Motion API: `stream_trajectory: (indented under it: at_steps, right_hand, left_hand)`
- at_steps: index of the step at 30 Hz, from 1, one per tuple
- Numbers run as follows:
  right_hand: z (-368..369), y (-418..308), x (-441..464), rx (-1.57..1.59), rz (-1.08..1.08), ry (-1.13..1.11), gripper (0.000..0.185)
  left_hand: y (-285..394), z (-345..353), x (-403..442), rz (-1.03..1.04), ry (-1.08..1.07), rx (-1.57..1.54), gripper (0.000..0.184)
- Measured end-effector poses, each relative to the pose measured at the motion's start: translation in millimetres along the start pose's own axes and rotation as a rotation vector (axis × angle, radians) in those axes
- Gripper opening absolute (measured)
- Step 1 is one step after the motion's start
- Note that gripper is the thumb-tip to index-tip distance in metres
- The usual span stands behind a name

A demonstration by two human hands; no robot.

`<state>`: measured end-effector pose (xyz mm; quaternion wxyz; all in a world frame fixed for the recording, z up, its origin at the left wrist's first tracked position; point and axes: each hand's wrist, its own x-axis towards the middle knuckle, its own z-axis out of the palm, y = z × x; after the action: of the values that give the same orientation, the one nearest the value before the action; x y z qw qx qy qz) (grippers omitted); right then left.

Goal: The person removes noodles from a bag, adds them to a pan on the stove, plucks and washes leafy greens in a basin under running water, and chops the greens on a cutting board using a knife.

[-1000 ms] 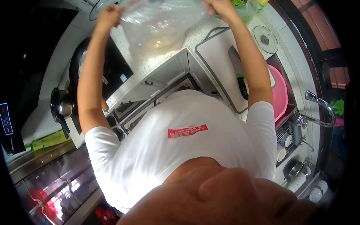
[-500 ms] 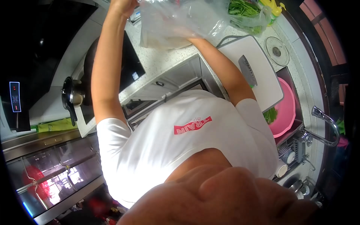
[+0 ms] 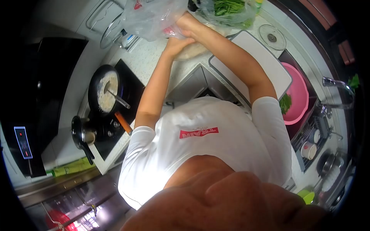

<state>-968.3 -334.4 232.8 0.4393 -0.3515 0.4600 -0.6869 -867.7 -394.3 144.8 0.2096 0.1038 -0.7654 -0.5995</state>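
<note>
A translucent plastic bag (image 3: 150,19) with red print is bunched up at the top of the head view. My right hand (image 3: 185,22) is closed at its gathered edge, fingers partly hidden by the plastic. Just below, my left hand (image 3: 178,45) is closed on the bag's lower part, close to my right wrist. Under and beside my hands, a second clear bag with pale contents (image 3: 196,51) lies on the counter, partly covered by my right forearm. A bag of green leafy vegetables (image 3: 227,8) sits right of my hands.
A frying pan (image 3: 95,90) with pale food and a spatula (image 3: 117,98) sits on the cooktop at left, near a black-lidded pot (image 3: 83,133). At right are a cutting board (image 3: 246,48), a glass lid (image 3: 272,37), a pink basin (image 3: 298,98) and a faucet (image 3: 335,96).
My left hand has come down and rightward to meet my right hand, and the bag has shifted left and bunched up. The view has turned, revealing the frying pan.
</note>
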Motion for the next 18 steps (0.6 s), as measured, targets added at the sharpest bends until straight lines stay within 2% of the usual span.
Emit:
stream_trajectory:
  at_steps: [1, 4, 7, 8, 10, 11, 12, 13, 15, 16, 17, 18]
  right_hand:
    - [-12.2, -1.9, 4.2, -0.109, -0.022, 0.016, 0.052]
    - [-48.7, -7.5, 4.7, -0.424, -0.064, 0.066, 0.047]
    - [-71.6, -83.0, -42.8, -1.106, 0.040, -0.007, 0.060]
    - [-79.4, -66.0, -40.9, -0.878, -0.134, 0.089, 0.085]
    - [-78.2, -55.9, -42.0, -1.152, 0.079, 0.048, 0.058]
    - [-70.1, -54.8, -42.8, -1.280, 0.191, 0.022, 0.048]
    - [-90.6, -2.3, -19.9, -1.428, -0.133, 0.139, 0.060]
    - [-92.6, -3.2, -27.3, -1.448, -0.100, 0.098, 0.057]
    - [-87.5, -18.1, -47.3, -1.486, -0.046, 0.010, 0.052]
    - [-87.6, -38.5, -51.3, -1.503, 0.080, 0.005, 0.059]
    - [-98.7, -48.9, -54.7, -1.377, -0.009, 0.003, 0.058]
    - [-118.2, -56.8, -60.5, -1.251, -0.094, 0.001, 0.056]
  left_hand:
    - [-0.6, 7.1, 8.6, -0.020, 0.012, -0.152, 0.057]
    - [10.2, 23.2, 28.2, -0.143, 0.042, -0.372, 0.054]
    - [17.0, 36.5, 42.3, -0.284, -0.043, -0.398, 0.056]
    - [26.6, 44.7, 42.8, -0.301, -0.137, -0.353, 0.055]
    - [41.5, 62.5, 35.4, -0.345, -0.323, -0.260, 0.051]
    - [30.1, 72.7, 38.9, -0.290, -0.359, -0.330, 0.050]
    - [10.9, 84.9, 46.6, -0.232, -0.393, -0.399, 0.049]
    - [0.5, 95.6, 51.8, -0.172, -0.423, -0.467, 0.048]
    - [5.7, 109.9, 53.0, -0.205, -0.377, -0.500, 0.041]
    - [11.5, 118.5, 53.2, -0.227, -0.321, -0.516, 0.038]
    - [16.7, 123.5, 52.8, -0.251, -0.263, -0.534, 0.036]
    - [22.3, 122.2, 53.8, -0.300, -0.300, -0.524, 0.032]
